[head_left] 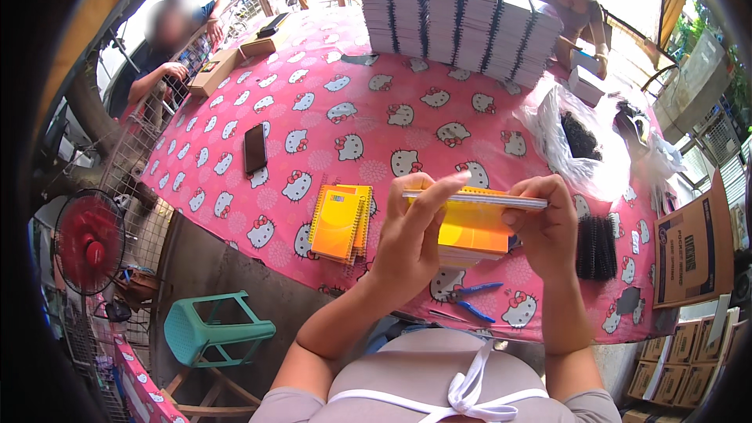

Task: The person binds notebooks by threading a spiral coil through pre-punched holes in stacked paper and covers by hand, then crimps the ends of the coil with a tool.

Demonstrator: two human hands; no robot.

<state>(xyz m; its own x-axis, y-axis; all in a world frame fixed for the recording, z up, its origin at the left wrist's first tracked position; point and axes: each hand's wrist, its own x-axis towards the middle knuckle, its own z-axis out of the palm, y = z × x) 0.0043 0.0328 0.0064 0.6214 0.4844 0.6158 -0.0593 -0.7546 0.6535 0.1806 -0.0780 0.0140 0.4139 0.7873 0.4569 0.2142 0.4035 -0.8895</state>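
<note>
Both hands gripped opposite ends of a thin yellow-covered pad (484, 198), the left hand (410, 229) at its nine o'clock end and the right hand (547, 223) at its three. They held it above a stack of similar yellow pads (474, 236), lying at six o'clock from it on the pink tablecloth (313, 117). The step seemed to be checking or evening up the pages; whether a coil was fitted I could not tell. Coil-bound notebooks (335, 223) lay at nine o'clock, black coils (597, 247) at four, and blue-handled pliers (479, 289) at six, beyond the stack. The next move probably called for keeping the page edges flush. Forearms rose from seven and five o'clock; the left thumb stretched along the pad, while the right thumb and fingers pinched its end.
</note>
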